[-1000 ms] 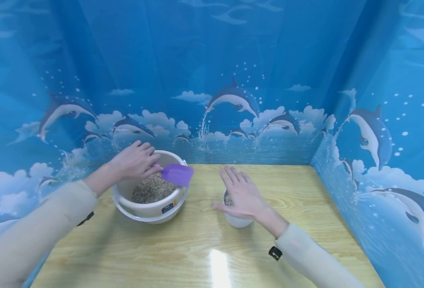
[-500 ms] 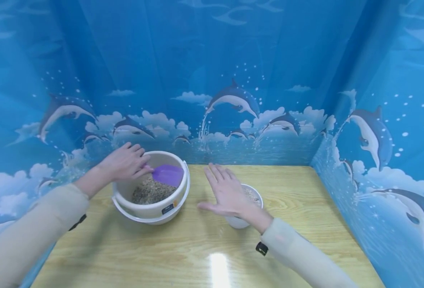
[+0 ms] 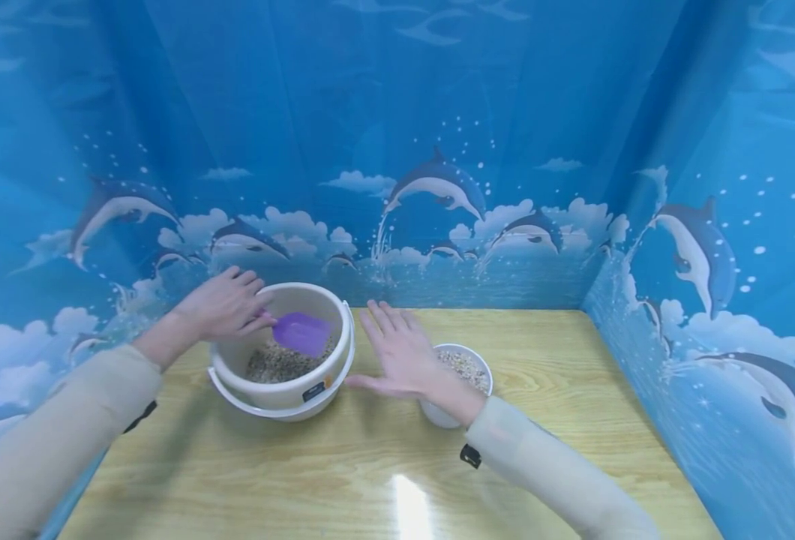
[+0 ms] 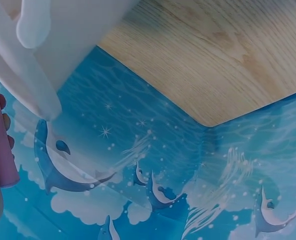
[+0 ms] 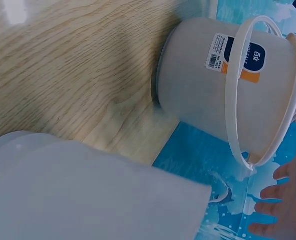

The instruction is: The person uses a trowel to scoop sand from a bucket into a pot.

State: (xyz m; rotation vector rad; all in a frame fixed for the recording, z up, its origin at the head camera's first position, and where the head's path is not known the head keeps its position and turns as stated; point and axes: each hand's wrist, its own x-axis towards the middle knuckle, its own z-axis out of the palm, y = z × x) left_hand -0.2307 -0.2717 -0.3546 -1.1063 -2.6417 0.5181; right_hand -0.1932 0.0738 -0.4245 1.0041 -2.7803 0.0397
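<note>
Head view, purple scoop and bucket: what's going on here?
A person's left hand holds a purple scoop by its handle, its blade down inside a white bucket of grain-like material. The right hand hovers flat, fingers spread, between the bucket and a small white bowl that already holds some of the same grain. Both stand on a wooden table walled by a blue dolphin-print backdrop.

The purple scoop's (image 3: 301, 333) handle is covered by the left hand (image 3: 218, 307). The cup's (image 3: 463, 379) near wall, at seven o'clock, is hidden by the right hand (image 3: 400, 361).
</note>
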